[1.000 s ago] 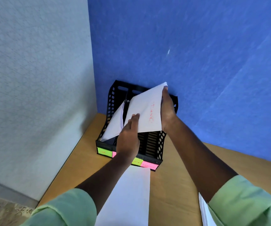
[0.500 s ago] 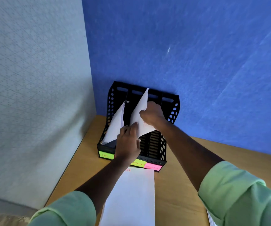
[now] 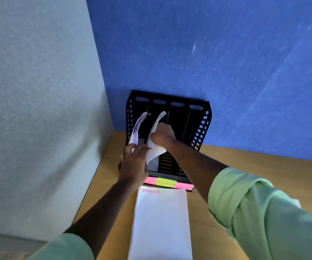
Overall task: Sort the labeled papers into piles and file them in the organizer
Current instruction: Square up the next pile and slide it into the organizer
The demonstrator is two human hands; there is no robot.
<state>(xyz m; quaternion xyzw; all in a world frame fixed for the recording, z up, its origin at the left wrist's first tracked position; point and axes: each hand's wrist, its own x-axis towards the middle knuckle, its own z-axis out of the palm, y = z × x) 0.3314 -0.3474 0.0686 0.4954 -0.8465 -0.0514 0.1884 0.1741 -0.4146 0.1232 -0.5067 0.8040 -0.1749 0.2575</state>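
Note:
A black slotted organizer [image 3: 201, 128] stands in the corner against the blue wall, with pink and yellow labels [image 3: 165, 182] on its front lip. A bundle of papers [image 3: 137, 126] leans in its leftmost slot. My right hand [image 3: 162, 136] grips a second white paper bundle [image 3: 156, 147] standing on edge in the second slot. My left hand [image 3: 134, 162] holds that bundle's lower front edge with its fingers. A white paper pile marked FINANCE [image 3: 160, 222] lies flat on the desk in front of the organizer.
A pale grey partition [image 3: 38, 109] bounds the wooden desk [image 3: 245, 166] on the left and a blue wall [image 3: 226, 62] at the back. The corner of another white sheet [image 3: 297, 202] shows behind my right sleeve. The organizer's two right slots hold nothing visible.
The bundle, held flat above the organizer a second ago, has turned on edge and gone down into the second slot. My right hand slid from its top corner to its side.

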